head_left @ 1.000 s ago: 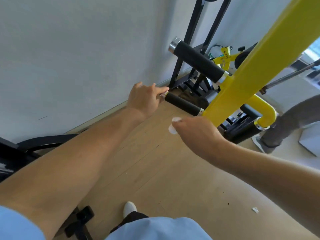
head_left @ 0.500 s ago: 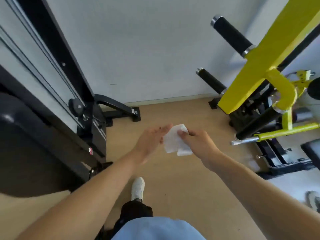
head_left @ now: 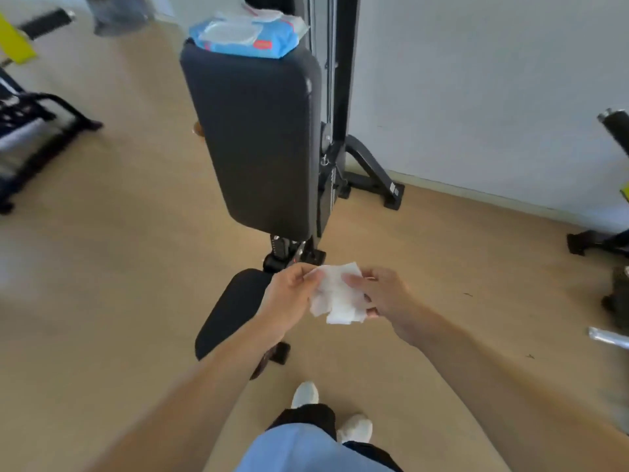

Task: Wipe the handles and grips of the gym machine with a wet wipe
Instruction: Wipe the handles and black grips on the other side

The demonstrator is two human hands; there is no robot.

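Observation:
A crumpled white wet wipe [head_left: 337, 294] is held between both hands in front of me, above the floor. My left hand [head_left: 289, 296] pinches its left edge and my right hand [head_left: 381, 298] grips its right side. Just beyond the hands stands a black padded seat back [head_left: 255, 137], with a small black seat pad [head_left: 231, 308] below it. A blue pack of wet wipes [head_left: 248, 34] lies on top of the seat back. One black grip with a chrome end [head_left: 617, 126] shows at the right edge, another black grip [head_left: 47, 20] at the top left.
A black upright frame and its floor foot [head_left: 371, 175] stand behind the seat against the white wall. Black machine frames sit at the far left [head_left: 37, 131] and far right [head_left: 599, 240]. My white shoes [head_left: 306, 395] are on the wooden floor below.
My view has swung left, away from the yellow machine, to the black seat. My left hand left the black grip and now holds the wipe together with my right hand.

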